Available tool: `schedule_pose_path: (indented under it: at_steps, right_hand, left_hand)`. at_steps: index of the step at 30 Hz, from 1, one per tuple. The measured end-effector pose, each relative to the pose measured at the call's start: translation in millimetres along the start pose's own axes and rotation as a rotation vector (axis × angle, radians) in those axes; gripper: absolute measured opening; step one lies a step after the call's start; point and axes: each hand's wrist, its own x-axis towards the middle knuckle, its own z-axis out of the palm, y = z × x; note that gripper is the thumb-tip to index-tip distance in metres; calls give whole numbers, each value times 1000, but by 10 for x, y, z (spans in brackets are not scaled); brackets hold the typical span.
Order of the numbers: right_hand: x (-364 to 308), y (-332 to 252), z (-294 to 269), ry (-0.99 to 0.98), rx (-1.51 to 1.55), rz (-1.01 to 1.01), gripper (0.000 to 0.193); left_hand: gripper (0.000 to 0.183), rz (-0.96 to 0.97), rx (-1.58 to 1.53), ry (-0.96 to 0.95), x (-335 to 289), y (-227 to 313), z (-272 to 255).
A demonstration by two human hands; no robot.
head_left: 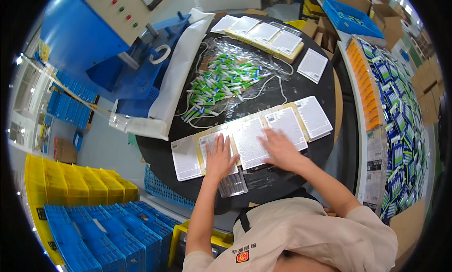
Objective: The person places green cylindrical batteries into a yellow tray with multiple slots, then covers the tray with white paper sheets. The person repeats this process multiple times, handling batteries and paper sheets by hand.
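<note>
A row of white printed cards (248, 142) lies across a long yellow tray (199, 153) on the near side of a round black table (160, 152). My left hand (219, 159) rests on a card left of the middle, fingers spread. Over the card to the right of the middle is my right hand (281, 150), slightly blurred, its fingers stretched out and nothing visible in them. A clear plastic blister (233, 183) sticks out below the row near my left hand. Beyond the tray lies a heap of small green, white and blue tubes (221, 81) on clear film.
A second yellow tray (294, 55) with white cards stands at the table's far side, a loose card (312, 65) beside it. Blue machinery (110, 50) is at left. Blue crates (108, 234) and yellow bins (84, 185) stand lower left. Packed blister cards (405, 130) fill a container at right.
</note>
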Motion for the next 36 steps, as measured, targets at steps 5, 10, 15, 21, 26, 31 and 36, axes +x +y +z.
schedule_pose_path:
  at_steps: [5,10,15,21,26,31,36]
  right_hand:
    - [465,-49,642,117,-98,-135,80]
    - [574,137,455,2,-87,-83,79]
    - [11,539,-255,195,-15,225,81]
    - [-304,714,9,-96,-151,-35,102]
    - [-205,743,-30,-181,-161,14,106]
    - [-253,1037,-379,205,150,-16,84]
    - [-444,1449,-462,540,459,363,31]
  left_hand:
    - [71,8,-24,20,38,-67,85]
    - [56,6,-51,202,-37,-64,-23]
    - [32,-265,-372,506,-785,139,-32]
    - [22,-567,-699,602,-1574,418,127]
    - [21,-585,-654,615,-1643,443,70]
    - [20,-630,-646,690,-1816,533,61]
    - [15,-906,-672,768,-2614,915,470]
